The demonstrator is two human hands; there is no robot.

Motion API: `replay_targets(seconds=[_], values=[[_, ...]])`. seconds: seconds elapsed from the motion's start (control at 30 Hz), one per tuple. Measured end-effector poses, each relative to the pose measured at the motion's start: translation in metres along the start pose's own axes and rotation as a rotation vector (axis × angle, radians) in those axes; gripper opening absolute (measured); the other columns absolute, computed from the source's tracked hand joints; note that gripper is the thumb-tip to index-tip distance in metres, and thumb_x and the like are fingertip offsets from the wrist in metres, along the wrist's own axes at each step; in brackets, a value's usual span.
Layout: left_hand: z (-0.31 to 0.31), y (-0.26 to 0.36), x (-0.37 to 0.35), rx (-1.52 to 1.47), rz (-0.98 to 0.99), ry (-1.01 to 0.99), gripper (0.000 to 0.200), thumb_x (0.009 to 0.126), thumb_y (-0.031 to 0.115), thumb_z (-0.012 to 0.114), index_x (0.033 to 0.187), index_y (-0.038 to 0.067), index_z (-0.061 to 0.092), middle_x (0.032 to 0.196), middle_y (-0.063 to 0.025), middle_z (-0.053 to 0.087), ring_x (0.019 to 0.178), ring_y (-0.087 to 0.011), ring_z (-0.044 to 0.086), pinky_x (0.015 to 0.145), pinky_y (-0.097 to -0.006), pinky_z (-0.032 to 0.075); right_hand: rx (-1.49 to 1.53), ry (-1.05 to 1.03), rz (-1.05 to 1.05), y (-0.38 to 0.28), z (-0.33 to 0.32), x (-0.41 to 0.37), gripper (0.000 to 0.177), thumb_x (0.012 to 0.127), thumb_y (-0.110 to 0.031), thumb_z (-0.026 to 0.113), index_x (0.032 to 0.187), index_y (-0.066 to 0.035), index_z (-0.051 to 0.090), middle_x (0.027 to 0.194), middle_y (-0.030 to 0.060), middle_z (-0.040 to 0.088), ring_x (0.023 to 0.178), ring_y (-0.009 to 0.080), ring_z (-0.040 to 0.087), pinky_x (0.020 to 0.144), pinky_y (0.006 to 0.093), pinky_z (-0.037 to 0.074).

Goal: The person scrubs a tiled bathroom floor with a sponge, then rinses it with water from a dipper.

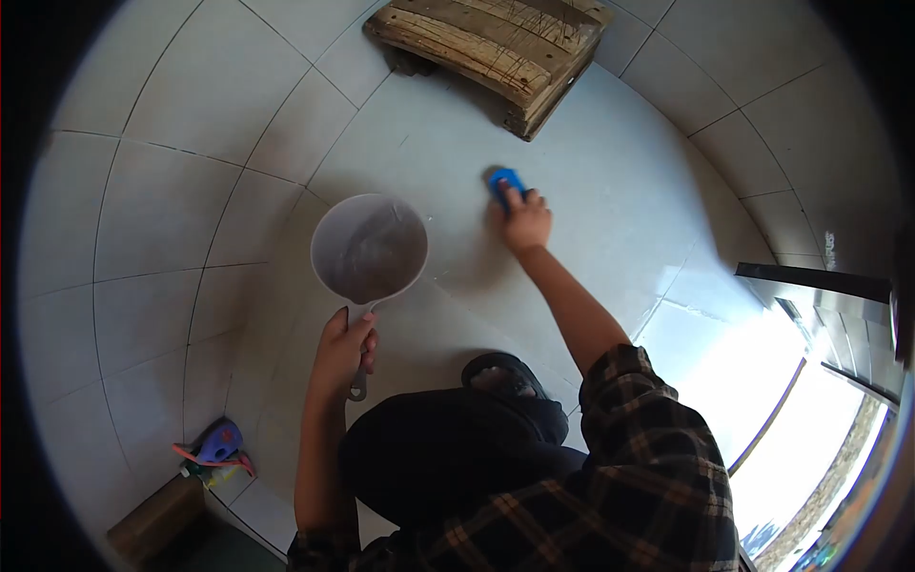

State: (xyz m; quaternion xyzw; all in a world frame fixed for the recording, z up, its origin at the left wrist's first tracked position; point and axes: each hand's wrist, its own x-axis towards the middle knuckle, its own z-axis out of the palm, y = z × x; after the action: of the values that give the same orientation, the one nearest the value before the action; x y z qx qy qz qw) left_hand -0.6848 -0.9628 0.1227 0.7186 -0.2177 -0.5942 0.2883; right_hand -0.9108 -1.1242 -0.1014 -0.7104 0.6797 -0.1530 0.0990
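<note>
My left hand (347, 351) is wrapped round the handle of a pale water dipper (319, 250), held with its round bowl turned up toward me. Faint reflections inside the bowl look like water. My right hand (527, 219) reaches forward, its fingers closed on a blue scrubbing brush (506, 177) at the pale tiled floor (591, 191). The underside of the brush is hidden, so I cannot make out its bristles.
A worn wooden stool (477, 43) stands on the floor ahead. Tiled walls (162, 210) rise on the left and at the back. A purple object (221, 440) lies among small items at lower left. My sandalled foot (503, 377) is below; a bright doorway (762, 410) opens at right.
</note>
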Motion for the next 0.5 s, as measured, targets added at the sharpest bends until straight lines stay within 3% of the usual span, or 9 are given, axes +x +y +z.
replay_targets(seconds=[0.07, 0.13, 0.2, 0.4, 0.5], values=[[-0.005, -0.006, 0.003, -0.011, -0.046, -0.001, 0.018, 0.087, 0.021, 0.049, 0.084, 0.004, 0.043, 0.058, -0.0007, 0.044, 0.043, -0.0083, 0.041, 0.039, -0.0249, 0.035, 0.024, -0.380, -0.474, -0.060, 0.009, -0.036, 0.042, 0.076, -0.034, 0.058, 0.117, -0.031, 0.050, 0.111, 0.0156, 0.046, 0.106, 0.0320, 0.045, 0.088, 0.0425, 0.038], [-0.011, -0.005, -0.001, 0.003, -0.103, -0.001, 0.018, 0.087, 0.021, 0.049, 0.084, 0.004, 0.042, 0.058, -0.0009, 0.044, 0.042, -0.0085, 0.041, 0.038, -0.0249, 0.035, 0.097, -0.547, -0.804, -0.085, 0.017, -0.047, 0.043, 0.077, -0.035, 0.059, 0.119, -0.034, 0.049, 0.112, 0.0153, 0.045, 0.110, 0.0309, 0.042, 0.093, 0.0419, 0.035], [-0.020, -0.006, -0.005, 0.099, -0.082, 0.052, 0.019, 0.087, 0.021, 0.048, 0.087, 0.003, 0.043, 0.058, -0.0007, 0.043, 0.041, -0.0080, 0.040, 0.037, -0.0238, 0.034, 0.152, -0.520, -0.857, -0.077, 0.010, -0.016, 0.042, 0.078, -0.035, 0.057, 0.119, -0.034, 0.049, 0.113, 0.0151, 0.045, 0.108, 0.0304, 0.043, 0.092, 0.0422, 0.035], [-0.036, 0.007, 0.020, 0.162, 0.033, 0.181, 0.015, 0.088, 0.016, 0.046, 0.086, 0.002, 0.041, 0.057, -0.0021, 0.044, 0.040, -0.0082, 0.041, 0.036, -0.0245, 0.035, -0.040, -0.007, -0.165, -0.060, 0.030, 0.127, 0.039, 0.080, -0.037, 0.052, 0.118, -0.030, 0.048, 0.104, 0.0133, 0.050, 0.098, 0.0305, 0.048, 0.080, 0.0404, 0.039], [-0.024, 0.034, 0.042, 0.216, 0.081, 0.202, 0.015, 0.088, 0.014, 0.045, 0.088, 0.000, 0.042, 0.058, -0.0029, 0.045, 0.040, -0.0085, 0.041, 0.036, -0.0248, 0.034, -0.094, 0.049, -0.035, -0.086, 0.045, 0.138, 0.041, 0.079, -0.036, 0.055, 0.119, -0.030, 0.047, 0.100, 0.0138, 0.051, 0.091, 0.0305, 0.051, 0.075, 0.0411, 0.043]])
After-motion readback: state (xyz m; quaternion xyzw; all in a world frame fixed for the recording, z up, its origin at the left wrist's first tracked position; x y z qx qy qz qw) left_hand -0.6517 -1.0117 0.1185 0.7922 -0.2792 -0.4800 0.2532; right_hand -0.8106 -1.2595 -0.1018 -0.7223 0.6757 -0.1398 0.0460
